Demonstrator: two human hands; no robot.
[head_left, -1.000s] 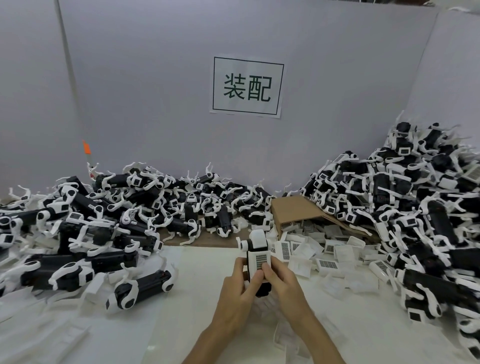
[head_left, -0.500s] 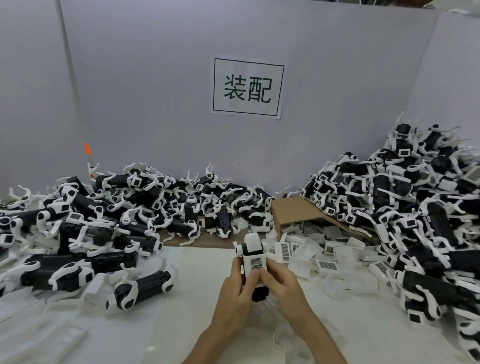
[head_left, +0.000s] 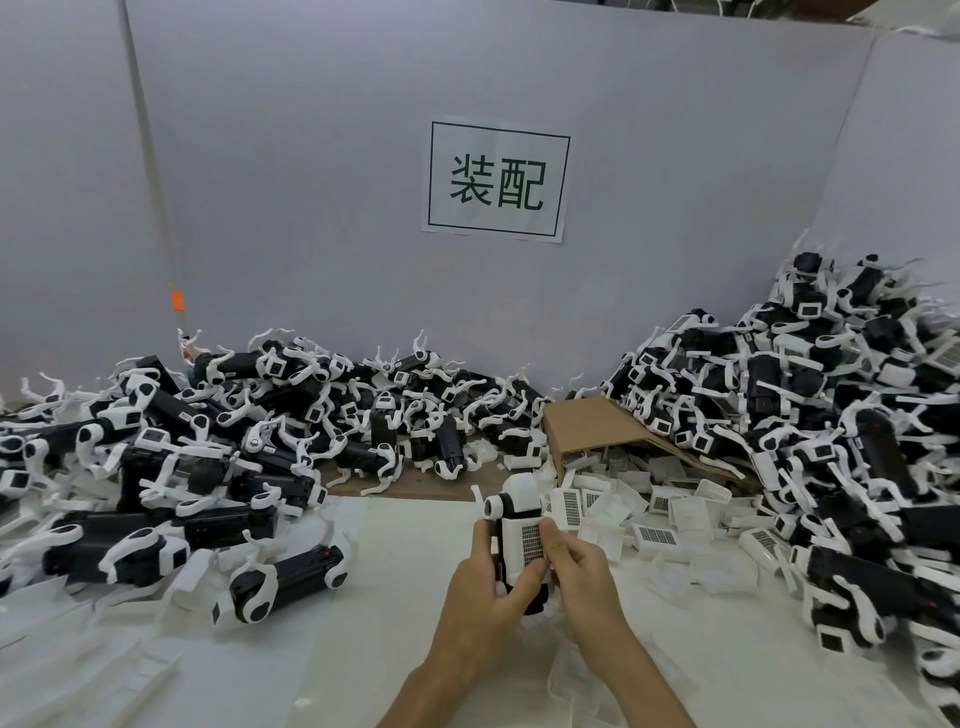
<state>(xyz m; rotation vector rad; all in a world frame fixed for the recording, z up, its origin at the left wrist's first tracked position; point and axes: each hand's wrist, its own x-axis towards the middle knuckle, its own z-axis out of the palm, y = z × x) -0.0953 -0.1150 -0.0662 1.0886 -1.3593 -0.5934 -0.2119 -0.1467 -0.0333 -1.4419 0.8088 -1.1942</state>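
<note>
Nudged toward 3 o'clock, the toy body (head_left: 517, 512) points to 12 o'clock, left hand (head_left: 483, 597) gripping it, right hand (head_left: 587, 582) pinching its grille panel (head_left: 532, 543).

A small black-and-white plastic unit (head_left: 519, 512) is held roughly upright just above the white surface (head_left: 410, 566), near its middle. The unit's rounded white top is pointed away, and a round cap is seen at its upper left. A white grid panel (head_left: 531, 543) on its front is turned toward the camera. The black lower end is gripped between the left hand (head_left: 483, 597) and the right hand (head_left: 584, 577).
</note>
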